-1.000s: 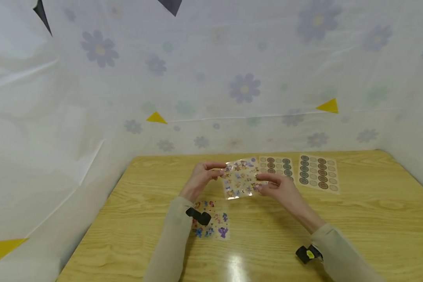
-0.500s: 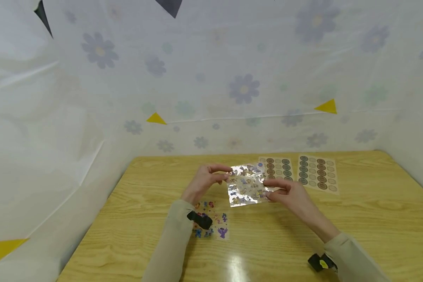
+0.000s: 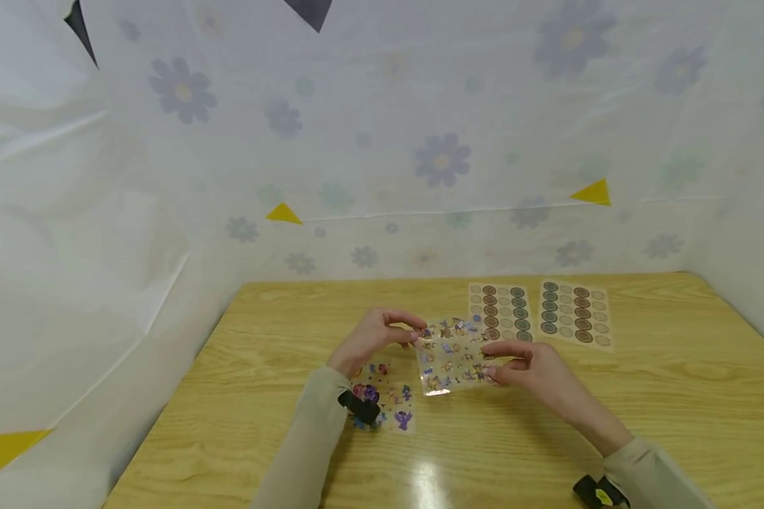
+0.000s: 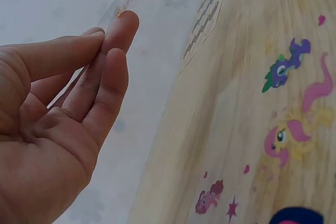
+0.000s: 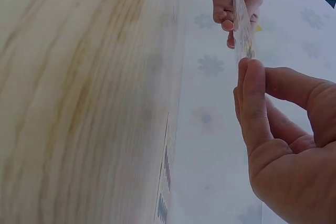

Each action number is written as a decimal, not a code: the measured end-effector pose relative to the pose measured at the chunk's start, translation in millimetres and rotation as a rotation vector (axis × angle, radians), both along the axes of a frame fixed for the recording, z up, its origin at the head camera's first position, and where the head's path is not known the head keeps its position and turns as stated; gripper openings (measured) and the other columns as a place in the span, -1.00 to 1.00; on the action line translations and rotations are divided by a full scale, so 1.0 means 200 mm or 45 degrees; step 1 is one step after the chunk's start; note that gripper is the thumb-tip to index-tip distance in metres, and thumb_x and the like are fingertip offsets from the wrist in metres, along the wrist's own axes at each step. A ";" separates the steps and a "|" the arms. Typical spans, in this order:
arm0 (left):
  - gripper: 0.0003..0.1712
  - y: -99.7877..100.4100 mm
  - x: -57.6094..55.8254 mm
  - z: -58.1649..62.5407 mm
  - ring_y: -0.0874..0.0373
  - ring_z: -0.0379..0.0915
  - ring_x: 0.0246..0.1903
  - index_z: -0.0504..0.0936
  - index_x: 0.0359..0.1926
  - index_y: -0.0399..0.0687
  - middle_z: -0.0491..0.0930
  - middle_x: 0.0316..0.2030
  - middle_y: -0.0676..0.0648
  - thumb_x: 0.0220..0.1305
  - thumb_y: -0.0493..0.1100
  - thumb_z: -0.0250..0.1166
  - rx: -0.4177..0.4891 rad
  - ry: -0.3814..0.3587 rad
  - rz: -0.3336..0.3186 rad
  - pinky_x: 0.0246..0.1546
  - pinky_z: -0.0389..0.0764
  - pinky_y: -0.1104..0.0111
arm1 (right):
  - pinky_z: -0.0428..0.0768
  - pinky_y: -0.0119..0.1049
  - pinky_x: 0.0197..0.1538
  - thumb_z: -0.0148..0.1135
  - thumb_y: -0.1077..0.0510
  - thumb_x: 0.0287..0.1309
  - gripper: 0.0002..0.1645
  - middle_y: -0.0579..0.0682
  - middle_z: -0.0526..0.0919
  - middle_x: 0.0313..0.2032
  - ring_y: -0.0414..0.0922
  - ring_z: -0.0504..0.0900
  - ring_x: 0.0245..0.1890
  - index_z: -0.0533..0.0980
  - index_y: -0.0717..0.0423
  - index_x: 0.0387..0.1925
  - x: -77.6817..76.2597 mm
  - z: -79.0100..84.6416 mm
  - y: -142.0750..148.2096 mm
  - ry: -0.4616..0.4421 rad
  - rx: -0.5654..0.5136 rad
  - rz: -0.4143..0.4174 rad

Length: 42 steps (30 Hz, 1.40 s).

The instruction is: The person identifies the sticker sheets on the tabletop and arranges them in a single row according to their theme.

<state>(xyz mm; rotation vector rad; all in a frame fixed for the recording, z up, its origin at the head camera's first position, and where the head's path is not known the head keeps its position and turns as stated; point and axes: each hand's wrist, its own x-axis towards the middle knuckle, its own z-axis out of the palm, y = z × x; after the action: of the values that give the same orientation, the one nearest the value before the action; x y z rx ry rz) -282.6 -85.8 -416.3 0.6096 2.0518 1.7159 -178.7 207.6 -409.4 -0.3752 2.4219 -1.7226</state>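
A clear sticker sheet [image 3: 455, 357] printed with small cartoon figures is held above the table between both hands. My left hand [image 3: 377, 338] pinches its left edge between thumb and fingers. At the opposite edge, my right hand [image 3: 535, 371] pinches the sheet, the index finger on the upper side. In the right wrist view the sheet [image 5: 243, 24] appears almost edge-on, running from the right fingertips to the left hand [image 5: 231, 3]. A second clear sheet with colourful pony stickers [image 3: 401, 406] lies flat on the table, partly hidden beneath the left wrist.
Two sheets of round stickers lie at the back of the wooden table [image 3: 261, 424]: one left [image 3: 503, 311], one right [image 3: 576, 312]. A flower-patterned white curtain [image 3: 356, 162] stands behind the table. Each wrist wears a black camera, such as the left one [image 3: 359, 408].
Both hands have brought the held sticker sheet toward the body and slightly right, uncovering more of the left round-sticker sheet. Glare on the held sheet brightened, then faded. The other sheets stayed put.
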 end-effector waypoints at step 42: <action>-0.78 0.07 0.08 -0.07 0.24 0.52 -0.18 0.77 -0.25 0.05 0.66 -0.27 0.18 0.20 -0.37 0.36 -0.637 0.395 -0.094 -0.05 0.52 0.26 | 0.61 -0.35 -0.34 0.43 0.27 0.00 -0.58 -0.05 0.68 -0.29 -0.16 0.63 -0.37 0.64 0.26 -0.03 0.07 -0.08 -0.07 0.044 0.387 0.149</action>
<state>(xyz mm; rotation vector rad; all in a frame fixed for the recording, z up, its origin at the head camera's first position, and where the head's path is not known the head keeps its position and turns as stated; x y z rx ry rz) -266.7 -71.0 -429.5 0.8029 2.5085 1.0472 -164.2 194.0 -425.3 -0.4965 2.5747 -1.2858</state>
